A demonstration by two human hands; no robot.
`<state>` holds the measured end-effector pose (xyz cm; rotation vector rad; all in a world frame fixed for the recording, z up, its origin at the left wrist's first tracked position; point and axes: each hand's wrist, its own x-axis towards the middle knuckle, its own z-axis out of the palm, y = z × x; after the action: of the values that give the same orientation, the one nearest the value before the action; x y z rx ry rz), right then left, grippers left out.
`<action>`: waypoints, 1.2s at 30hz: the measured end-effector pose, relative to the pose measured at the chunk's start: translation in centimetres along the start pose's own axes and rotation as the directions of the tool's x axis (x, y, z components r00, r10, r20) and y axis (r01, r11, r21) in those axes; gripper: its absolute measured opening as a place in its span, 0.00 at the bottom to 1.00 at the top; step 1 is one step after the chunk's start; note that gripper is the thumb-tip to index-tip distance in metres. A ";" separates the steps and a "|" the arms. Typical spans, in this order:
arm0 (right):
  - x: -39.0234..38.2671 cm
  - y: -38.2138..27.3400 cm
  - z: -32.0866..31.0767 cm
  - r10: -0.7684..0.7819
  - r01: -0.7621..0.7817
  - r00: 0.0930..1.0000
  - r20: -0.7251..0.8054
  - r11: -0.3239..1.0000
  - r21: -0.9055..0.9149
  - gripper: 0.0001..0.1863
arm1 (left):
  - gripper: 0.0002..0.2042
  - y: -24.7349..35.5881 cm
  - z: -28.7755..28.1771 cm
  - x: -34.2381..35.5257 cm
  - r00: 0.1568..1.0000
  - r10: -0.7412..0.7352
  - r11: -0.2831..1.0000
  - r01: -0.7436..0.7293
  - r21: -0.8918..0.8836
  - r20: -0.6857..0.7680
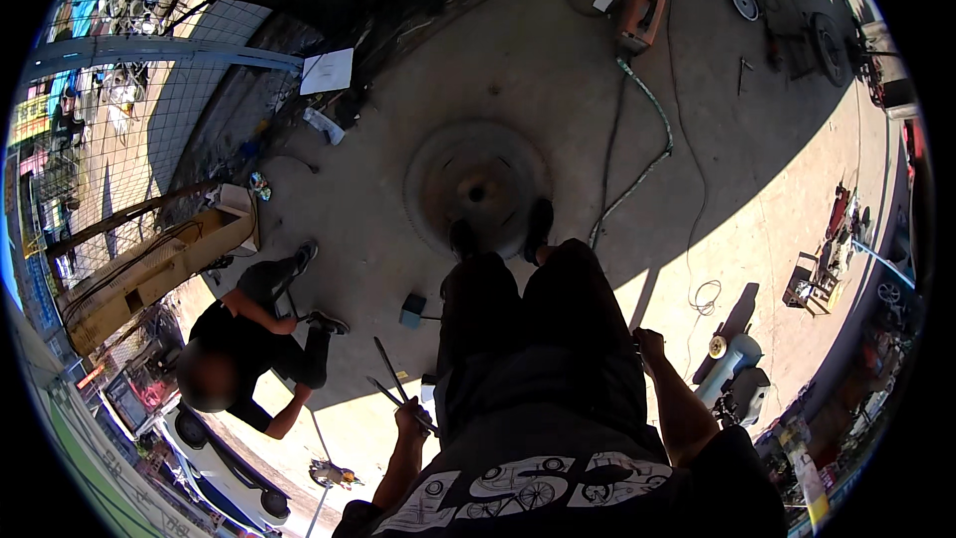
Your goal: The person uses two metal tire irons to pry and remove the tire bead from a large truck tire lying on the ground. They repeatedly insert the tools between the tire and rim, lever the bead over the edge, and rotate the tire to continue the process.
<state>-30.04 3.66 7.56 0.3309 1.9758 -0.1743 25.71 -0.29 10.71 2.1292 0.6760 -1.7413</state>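
Observation:
At my left side, my left hand (409, 418) is closed around what look like long metal tongs (389, 359), their two arms spread apart and pointing up and left. Beside my right thigh hangs my right hand (649, 347), its fingers curled; whatever they hold, if anything, is too dark to make out. A large round rusty metal dish (426, 189) with a dark hole in its middle lies before me, my shoes at its near edge. Left of my leg, a block-headed hammer (412, 310) rests on the ground, its handle partly hidden.
To the left, another person (249, 339) crouches near a long yellowish metal beam (149, 279). An orange machine box (640, 18) stands far ahead, with a hose (659, 105) running toward me. A blue-grey cylindrical machine (730, 369) sits right of my right hand. Wire fencing (189, 90) borders the far left.

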 end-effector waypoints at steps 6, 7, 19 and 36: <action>3.9 8.7 -5.8 -0.388 0.407 0.912 0.132 0.814 -0.415 0.14 | 0.15 0.0 6.0 -3.4 0.999 0.004 0.978 0.006 0.210 -0.048; 1.7 5.5 -4.0 -0.227 0.239 0.971 0.076 0.926 -0.291 0.14 | 0.15 0.3 5.4 -3.2 1.000 0.010 0.980 -0.007 0.199 -0.012; 9.0 8.0 -6.4 -0.144 0.165 0.981 0.131 0.972 -0.167 0.17 | 0.18 0.1 10.7 -4.1 0.979 0.204 0.896 -0.193 0.400 0.013; 8.7 14.9 -12.3 -0.044 0.044 0.999 -0.012 0.999 0.000 0.12 | 0.13 -22.7 -8.2 11.2 0.704 0.579 -0.102 -0.437 0.894 0.410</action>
<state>-39.46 22.42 5.20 0.2892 1.9956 -0.2008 21.96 24.85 2.90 2.5043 -1.7577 -1.5904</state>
